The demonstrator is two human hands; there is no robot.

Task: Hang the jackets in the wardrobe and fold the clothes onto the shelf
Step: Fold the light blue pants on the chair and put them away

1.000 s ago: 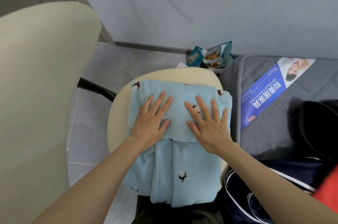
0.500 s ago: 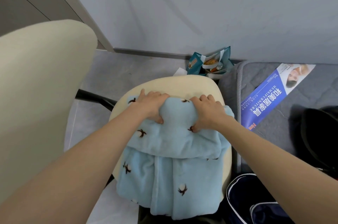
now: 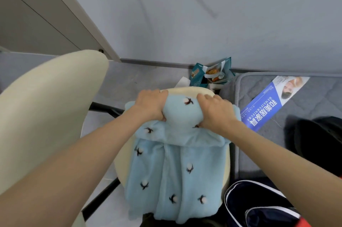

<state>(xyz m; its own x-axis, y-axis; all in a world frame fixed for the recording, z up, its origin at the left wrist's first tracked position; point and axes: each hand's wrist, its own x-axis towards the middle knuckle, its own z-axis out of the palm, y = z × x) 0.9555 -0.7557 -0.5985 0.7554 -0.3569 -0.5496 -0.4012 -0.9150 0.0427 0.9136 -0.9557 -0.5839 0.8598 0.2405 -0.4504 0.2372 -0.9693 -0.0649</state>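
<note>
**A:** Where is the garment?

**B:** The pale blue fleece garment (image 3: pixel 175 167) lies on the cream chair seat (image 3: pixel 187 91). Its near end hangs over the front edge towards the person, and its far part is doubled over and bunched up.

**A:** And the person's hands?

**B:** The left hand (image 3: pixel 151 105) and the right hand (image 3: pixel 215 111) each clutch the far fold. The fingers curl over its top edge, and a puff of fleece rises between them. The hands are near each other but not touching.

**A:** What has just changed?

**B:** A second ago both palms lay flat on that fold, fingers spread, pressing it smooth. Since then the person has reached to the far edge and gathered it, so the fabric there has gone from a flat panel to a raised hump.

**A:** What does that mean for the task?

**B:** Probably the smoothing is over and the next fold has begun, with the far end about to be drawn towards the body to shorten the bundle. This piece looks partly folded. It has not gone to a shelf, and no shelf is in view.

**A:** What surrounds it?

**B:** The chair's backrest (image 3: pixel 46 106) is on the left, and a teal snack bag (image 3: pixel 211 74) sits on the floor beyond the seat. To the right is a grey mattress (image 3: pixel 277 149) with a blue leaflet (image 3: pixel 273 102) on it. A navy garment with white piping (image 3: pixel 259 202) lies in the near right corner. The grey panel (image 3: pixel 27 23) at upper left may be the wardrobe, but that cannot be told.
</note>
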